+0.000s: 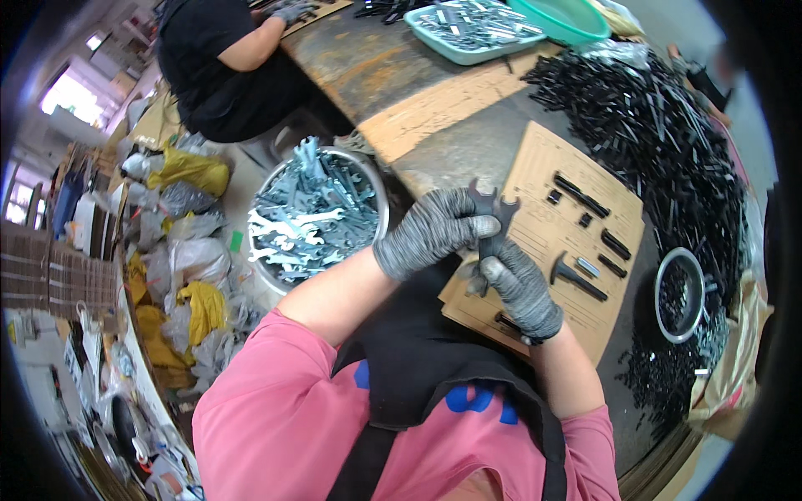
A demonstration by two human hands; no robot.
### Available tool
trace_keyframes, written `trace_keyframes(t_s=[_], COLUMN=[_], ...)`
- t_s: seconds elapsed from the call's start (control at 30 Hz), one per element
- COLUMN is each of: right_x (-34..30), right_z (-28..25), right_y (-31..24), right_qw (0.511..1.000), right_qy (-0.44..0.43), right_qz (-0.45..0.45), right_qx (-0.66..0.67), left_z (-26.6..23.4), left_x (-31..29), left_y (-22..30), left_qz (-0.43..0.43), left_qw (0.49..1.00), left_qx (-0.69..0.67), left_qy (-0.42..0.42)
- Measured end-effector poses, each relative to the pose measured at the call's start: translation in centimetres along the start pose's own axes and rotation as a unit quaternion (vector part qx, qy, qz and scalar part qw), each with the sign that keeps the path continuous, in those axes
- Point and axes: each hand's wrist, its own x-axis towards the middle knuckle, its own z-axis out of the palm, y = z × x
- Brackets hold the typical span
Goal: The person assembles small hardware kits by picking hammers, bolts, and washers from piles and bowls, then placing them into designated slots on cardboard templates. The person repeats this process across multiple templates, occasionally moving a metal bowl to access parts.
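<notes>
Both my hands wear grey knit gloves. Dark open-end wrenches (504,214) are held together in front of me, their forked jaws pointing up and away. My left hand (434,230) pinches them near the heads from the left. Lower down, my right hand (515,284) is closed around their shafts, which its fingers mostly hide. Beneath my hands lies a brown cardboard sheet (535,159). On its right part rest a long black rod (582,194), small black pieces, a black T-shaped tool (578,278) and a short silver cylinder (587,266).
A metal basin (380,196) full of silver wrenches stands at left. Black metal parts (643,108) are heaped along the right, with a steel bowl (681,292) among them. A pale tray (468,57) of silver parts sits at the back. Another person (221,75) works at the far left.
</notes>
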Motion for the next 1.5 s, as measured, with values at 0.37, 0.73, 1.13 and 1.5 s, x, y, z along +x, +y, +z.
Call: trace_keyframes(t_s=[0.37, 0.73, 1.13, 1.5], right_x=[-5.8, -7.0, -17.1, -15.6], right_z=[-5.6, -11.4, -29.8, -32.3], right_y=[1.2, -1.8, -2.2, -0.6], right_qw=[0.918, 0.722, 0.588, 0.573], right_qy=[0.254, 0.194, 0.281, 0.221], right_qz=[-0.216, -0.343, 0.265, 0.272], right_qx=[-0.215, -0.569, -0.710, -0.740], left_z=[5.6, 7.5, 3.1, 4.8], left_x=[1.3, 2.1, 16.9, 22.0], left_y=[-2.7, -2.3, -2.2, -4.5], left_qz=[-0.093, -0.199, -0.081, -0.071], left_qw=[0.969, 0.947, 0.988, 0.786], left_qx=[-0.227, -0.171, 0.110, 0.612], left_qy=[0.002, -0.185, 0.072, 0.040])
